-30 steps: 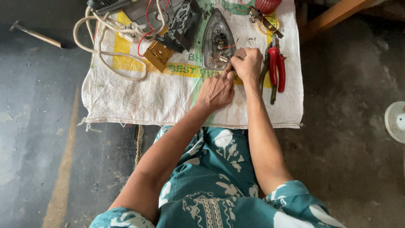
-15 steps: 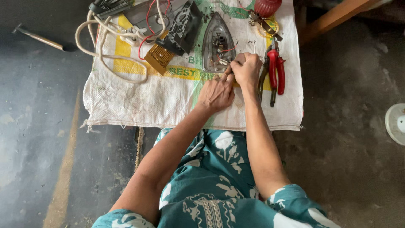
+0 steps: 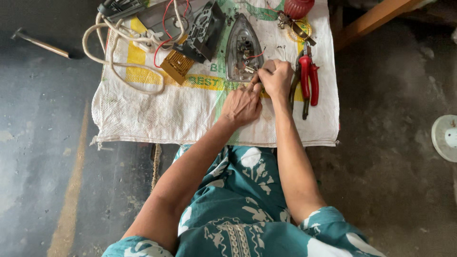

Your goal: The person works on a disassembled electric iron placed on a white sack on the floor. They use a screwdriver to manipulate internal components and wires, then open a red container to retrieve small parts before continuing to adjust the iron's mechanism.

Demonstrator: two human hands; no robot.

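While both hands meet at the near end of the opened iron base (image 3: 243, 47) on the woven sack (image 3: 143, 114), the left hand (image 3: 243, 102) and right hand (image 3: 276, 76) pinch something small; steadying wrists on the sack seems wise.

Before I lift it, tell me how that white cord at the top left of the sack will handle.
The white cord lies in loose loops, so it is probably floppy and will trail. It runs in among the black parts and red wires, so it may drag them.
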